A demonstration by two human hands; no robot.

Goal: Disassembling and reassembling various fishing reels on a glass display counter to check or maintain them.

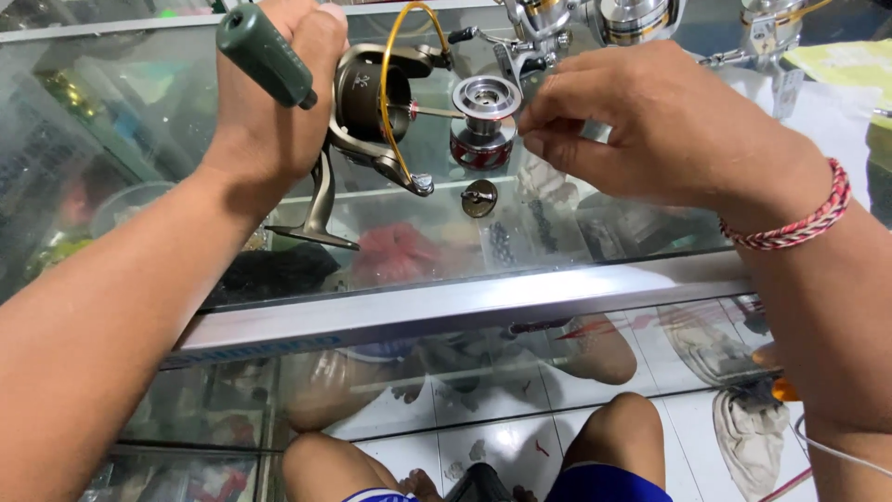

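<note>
Item one: my left hand [279, 84], upper left of the frame, fingers clenched around the dark green handle [265, 54] of a spinning reel [372, 102]. The reel's bronze body hangs just right of that hand, above the glass; its foot [316, 223] points down and left toward the glass bench [465, 307], and I cannot tell whether it touches. A gold bail wire [390, 74] arcs over the body.

Item two: a silver spool [484, 116] with a red lower band, upper centre of the frame, on the end of the reel's thin shaft [437, 112], which runs from the body to it.

Item three: my right hand [650, 130], upper right, fingers [544, 130] pinched together just right of the spool's rim. Whether they hold some small part I cannot tell. A red-and-white braided band [799, 218] sits on that wrist.

Item four: a small round bronze knob [479, 197] lying on the glass, just below the spool, apart from both hands.

Item five: more silver reels [632, 19] along the top edge of the frame.

Item six: my knees [613, 446] and white floor tiles [502, 446], bottom of the frame.
</note>
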